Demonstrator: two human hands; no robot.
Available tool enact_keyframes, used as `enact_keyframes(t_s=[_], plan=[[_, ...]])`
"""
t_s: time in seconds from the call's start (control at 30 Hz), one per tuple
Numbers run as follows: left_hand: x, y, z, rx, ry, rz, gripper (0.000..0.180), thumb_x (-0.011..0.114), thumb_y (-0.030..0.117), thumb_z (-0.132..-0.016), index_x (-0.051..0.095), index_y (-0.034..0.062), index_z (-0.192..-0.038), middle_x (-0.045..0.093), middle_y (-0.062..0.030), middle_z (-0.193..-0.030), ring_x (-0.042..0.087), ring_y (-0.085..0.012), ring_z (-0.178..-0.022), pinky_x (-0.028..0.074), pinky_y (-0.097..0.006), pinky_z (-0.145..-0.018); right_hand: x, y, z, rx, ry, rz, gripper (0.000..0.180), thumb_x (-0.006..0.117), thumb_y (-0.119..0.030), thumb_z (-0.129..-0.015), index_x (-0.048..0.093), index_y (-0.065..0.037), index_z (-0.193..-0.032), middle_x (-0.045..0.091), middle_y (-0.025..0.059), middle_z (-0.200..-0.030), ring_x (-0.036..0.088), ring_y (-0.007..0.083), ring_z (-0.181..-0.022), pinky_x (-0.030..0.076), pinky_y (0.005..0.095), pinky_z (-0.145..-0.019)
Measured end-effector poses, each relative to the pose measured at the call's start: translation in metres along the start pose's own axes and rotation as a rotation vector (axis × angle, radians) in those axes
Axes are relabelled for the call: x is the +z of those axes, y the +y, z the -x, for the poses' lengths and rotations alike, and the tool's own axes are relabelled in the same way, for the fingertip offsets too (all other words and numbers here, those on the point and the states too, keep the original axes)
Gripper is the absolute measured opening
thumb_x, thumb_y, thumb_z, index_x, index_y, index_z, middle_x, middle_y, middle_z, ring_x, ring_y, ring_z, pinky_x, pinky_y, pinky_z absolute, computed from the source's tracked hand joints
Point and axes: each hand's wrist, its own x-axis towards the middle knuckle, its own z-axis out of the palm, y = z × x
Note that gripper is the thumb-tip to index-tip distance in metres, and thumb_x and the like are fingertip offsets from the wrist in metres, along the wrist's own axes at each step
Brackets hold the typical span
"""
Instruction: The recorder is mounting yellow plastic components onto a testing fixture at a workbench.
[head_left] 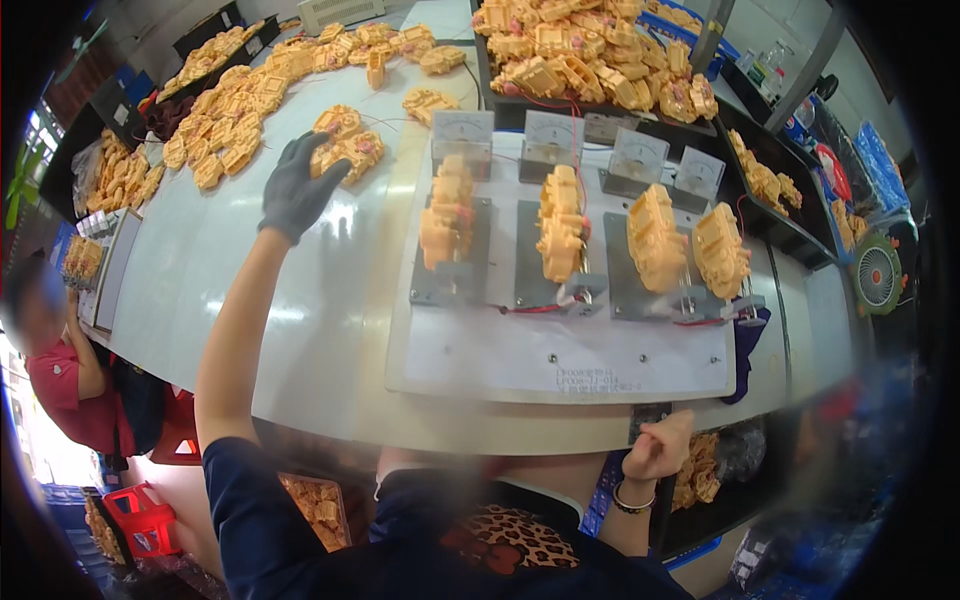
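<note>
Over to ten o'clock, where the gloved left hand (303, 185) is laid against pale orange moulded parts (352, 158) on the tabletop (320, 335) — thumb and fingers are spread about them, though whether a grip is closed cannot be told. Down at four o'clock, the bare right hand (660, 447) is held just beside the near edge, its fingers loosely curled in and nothing seen between them; a bracelet (633, 506) is worn at its wrist.

Between twelve and three, a white board (460, 355) is spread out, and on its grey plates four more casings (563, 225) are mounted in a row, each one backed by a meter (552, 140). Red wires (535, 309) are strung near their lower ends.

Farther out at ten, a loose spread of castings (225, 120) is seen; at one, a black bin (620, 122) is heaped high. At nine o'clock, a red top is worn by a seated co-worker (65, 390) — and at three, a green fan (880, 275) is spotted.
</note>
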Motion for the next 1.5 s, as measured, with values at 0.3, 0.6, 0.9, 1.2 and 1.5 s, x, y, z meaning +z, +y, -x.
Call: enact_keyframes(t_s=[0.3, 0.6, 0.9, 1.2, 1.5], plan=[[0.078, -0.041, -0.11, -0.104, -0.284, -0.323, 0.061, 0.052, 0.068, -0.083, 0.057, 0.0314, -0.131, 0.037, -0.0039, -0.152, 0.034, -0.0324, -0.138, 0.027, -0.057, -0.108, 0.006, -0.005, -0.001, 0.196, -0.184, 0.125, 0.026, 0.057, -0.019, -0.072, 0.048, -0.003, -0.055, 0.043, 0.0084, -0.049, 0.042, 0.0264, -0.043, 0.032, 0.0336, -0.045], [0.044, 0.014, -0.013, 0.33, -0.314, -0.22, 0.05, 0.057, 0.051, -0.085, 0.061, 0.0181, -0.121, 0.045, -0.0201, -0.139, 0.042, -0.0383, -0.126, 0.033, -0.048, -0.104, 0.003, -0.006, 0.002, 0.284, -0.195, 0.097, 0.039, 0.056, -0.028, -0.082, 0.047, -0.004, -0.054, 0.046, 0.0084, -0.05, 0.046, 0.0247, -0.046, 0.034, 0.034, -0.05], [0.105, 0.054, -0.139, 0.477, -0.037, -0.136, 0.052, 0.051, 0.05, -0.093, 0.05, 0.0157, -0.133, 0.048, -0.0172, -0.139, 0.041, -0.0403, -0.129, 0.035, -0.047, -0.107, 0.003, -0.006, 0.001, 0.298, -0.184, 0.125, 0.038, 0.056, -0.028, -0.081, 0.048, -0.003, -0.055, 0.047, 0.0089, -0.05, 0.046, 0.0247, -0.046, 0.034, 0.0334, -0.05], [0.078, 0.003, -0.102, 0.382, -0.555, -0.322, 0.05, 0.044, 0.044, -0.097, 0.044, 0.0211, -0.141, 0.042, -0.0107, -0.144, 0.037, -0.0346, -0.132, 0.035, -0.044, -0.109, 0.003, -0.004, 0.0, 0.261, -0.129, 0.094, 0.027, 0.058, -0.022, -0.07, 0.048, -0.004, -0.054, 0.042, 0.0083, -0.048, 0.042, 0.0258, -0.043, 0.032, 0.0326, -0.045], [-0.058, 0.04, 0.073, 0.25, -0.067, 0.384, 0.047, 0.047, 0.034, -0.098, 0.053, 0.0018, -0.131, 0.054, -0.0201, -0.134, 0.046, -0.0339, -0.131, 0.034, -0.041, -0.109, 0.004, -0.005, -0.007, 0.226, -0.114, 0.046, 0.014, 0.059, -0.014, -0.07, 0.054, -0.004, -0.062, 0.046, 0.01, -0.055, 0.045, 0.0271, -0.048, 0.034, 0.0336, -0.047]])
